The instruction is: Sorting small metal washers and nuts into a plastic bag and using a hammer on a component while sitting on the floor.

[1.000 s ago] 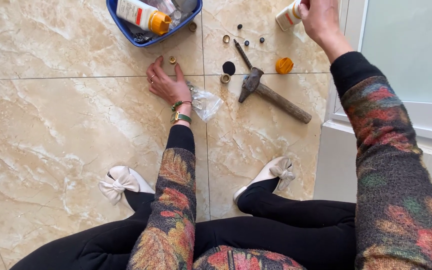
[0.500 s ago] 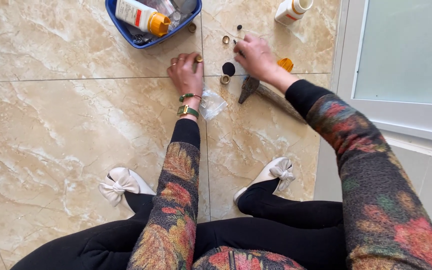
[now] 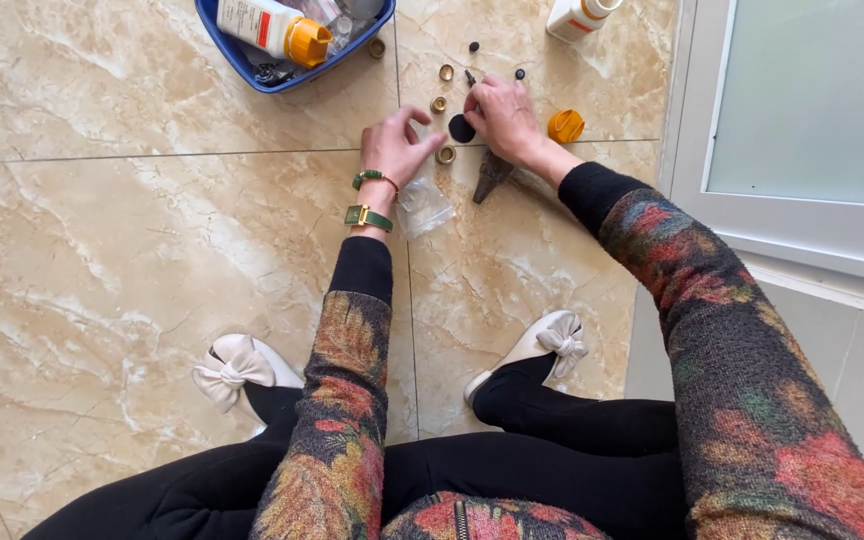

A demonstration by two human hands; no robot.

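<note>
My left hand (image 3: 395, 148) hovers over the tiled floor with its fingers spread, beside a small clear plastic bag (image 3: 422, 206) and a brass ring (image 3: 446, 155). My right hand (image 3: 502, 115) lies over a hammer, whose dark head (image 3: 492, 176) sticks out below the wrist. Its fingertips touch a thin dark tool (image 3: 470, 76) next to a black disc (image 3: 461, 128). Whether the fingers grip the tool I cannot tell. More brass rings (image 3: 439, 104) and small black studs (image 3: 473, 46) lie scattered just ahead of both hands.
A blue tray (image 3: 252, 66) at the top holds a white bottle with an orange cap (image 3: 272, 27). Another white bottle (image 3: 577, 17) stands open at top right, its orange cap (image 3: 566, 126) on the floor. A white door frame (image 3: 782, 225) borders the right.
My right hand set the white bottle down at the top right and came down onto the small parts. My left hand shifted right toward the brass rings.
</note>
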